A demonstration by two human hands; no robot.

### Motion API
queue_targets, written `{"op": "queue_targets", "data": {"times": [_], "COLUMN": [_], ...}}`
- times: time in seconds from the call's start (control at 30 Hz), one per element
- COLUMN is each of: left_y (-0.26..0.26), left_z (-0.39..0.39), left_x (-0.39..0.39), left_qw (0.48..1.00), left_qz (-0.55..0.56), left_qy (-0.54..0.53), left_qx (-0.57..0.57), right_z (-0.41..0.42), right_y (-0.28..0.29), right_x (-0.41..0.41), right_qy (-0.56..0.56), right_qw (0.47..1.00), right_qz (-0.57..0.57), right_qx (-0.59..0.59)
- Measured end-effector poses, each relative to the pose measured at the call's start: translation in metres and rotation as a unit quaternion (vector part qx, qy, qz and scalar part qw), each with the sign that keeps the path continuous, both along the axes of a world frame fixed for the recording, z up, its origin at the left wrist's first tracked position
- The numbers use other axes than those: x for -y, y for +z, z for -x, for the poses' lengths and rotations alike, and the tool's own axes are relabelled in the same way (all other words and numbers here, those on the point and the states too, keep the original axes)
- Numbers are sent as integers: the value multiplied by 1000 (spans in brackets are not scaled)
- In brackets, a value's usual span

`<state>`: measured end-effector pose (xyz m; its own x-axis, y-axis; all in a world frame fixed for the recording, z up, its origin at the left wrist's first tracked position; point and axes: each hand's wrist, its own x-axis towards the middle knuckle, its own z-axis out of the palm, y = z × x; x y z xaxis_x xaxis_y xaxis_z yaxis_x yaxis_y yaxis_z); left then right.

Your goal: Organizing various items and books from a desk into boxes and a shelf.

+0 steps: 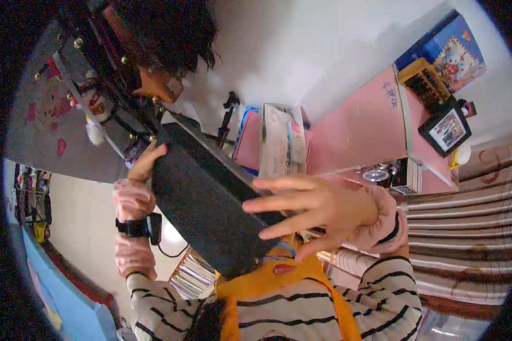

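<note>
My left hand [147,161] grips the far left corner of a large dark grey box-like object [209,200], thumb on its top face. The object is tilted and reaches back toward my orange apron [277,273]. My right hand [324,206] is spread wide with nothing in it, its fingertips over the right-hand edge of the dark object. Whether they touch it cannot be told. The underside of the object and most of my left fingers are hidden.
Hanging ornaments with small bells [123,59] and a dark shaggy thing [175,30] are at upper left. Behind the object stand a white box of papers [281,140] and a pink shelf unit [354,119]. A framed photo [446,131] and striped curtain [465,230] are right.
</note>
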<state>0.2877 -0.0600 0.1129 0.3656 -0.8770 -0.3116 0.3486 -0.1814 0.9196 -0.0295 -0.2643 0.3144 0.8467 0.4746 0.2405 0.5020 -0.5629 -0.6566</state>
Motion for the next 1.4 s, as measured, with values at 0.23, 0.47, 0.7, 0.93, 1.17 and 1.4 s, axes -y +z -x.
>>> {"op": "queue_targets", "data": {"times": [0.23, 0.47, 0.7, 0.93, 1.17, 1.4], "left_y": [-63, -66, -61, -60, -58, -59], "left_z": [20, 23, 23, 24, 26, 28], "left_x": [8, 11, 14, 15, 15, 17], "left_qw": [986, 987, 989, 989, 990, 990], "left_qz": [-48, -47, -43, -46, -44, -38], "left_qy": [-12, -33, -39, -44, -47, -53], "left_qx": [-161, -147, -138, -133, -126, -124], "right_z": [4, -1, 5, 11, 13, 11], "right_y": [-37, -31, -21, -21, -16, -19], "right_x": [2, 16, 11, 18, 11, 7], "right_qy": [46, 9, -52, -99, -75, -70], "right_qw": [997, 993, 987, 982, 991, 996], "right_qz": [-55, -121, -151, -160, -109, -51], "right_qx": [6, -6, -7, -36, -2, 27]}}
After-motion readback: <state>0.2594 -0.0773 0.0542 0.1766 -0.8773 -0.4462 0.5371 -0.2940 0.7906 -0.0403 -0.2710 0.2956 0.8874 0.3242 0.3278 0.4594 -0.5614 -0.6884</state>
